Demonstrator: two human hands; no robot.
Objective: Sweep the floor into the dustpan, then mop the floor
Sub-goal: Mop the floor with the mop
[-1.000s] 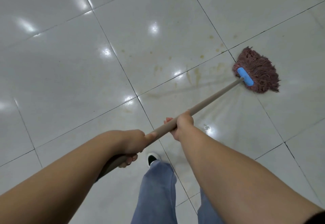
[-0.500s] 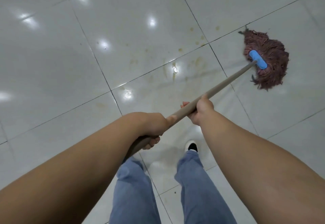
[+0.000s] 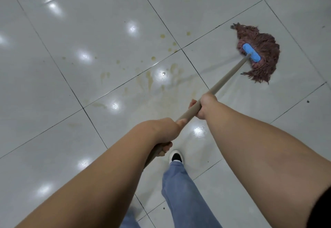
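**One mop, two hands, a stained tile floor**

Beneath you the floor (image 3: 75, 36) is pale glossy tile cut by dark grout lines, with ceiling lights reflected in bright patches. Yellow-brown stains (image 3: 148, 79) are scattered around the grout crossing ahead of you, from small dots at the far side to wider smears nearer your hands.

You hold one mop. Its handle (image 3: 227, 75) is a single tan pole running from your lower left up to the right. At its far end, one blue head bar (image 3: 251, 52) sits on a reddish-brown bundle of mop strands (image 3: 263, 48), which lies flat on the floor at the upper right, well apart from the stains.

Your right hand (image 3: 204, 106) grips the handle about midway, fingers wrapped round the pole. Your left hand (image 3: 161, 131) grips nearer the pole's close end, fingers curled under it and the thumb lying along the top.

Below your arms, one leg in blue jeans (image 3: 180, 192) steps forward, ending in one white shoe (image 3: 176, 156). A second jeans leg shows only as a sliver at the bottom edge.
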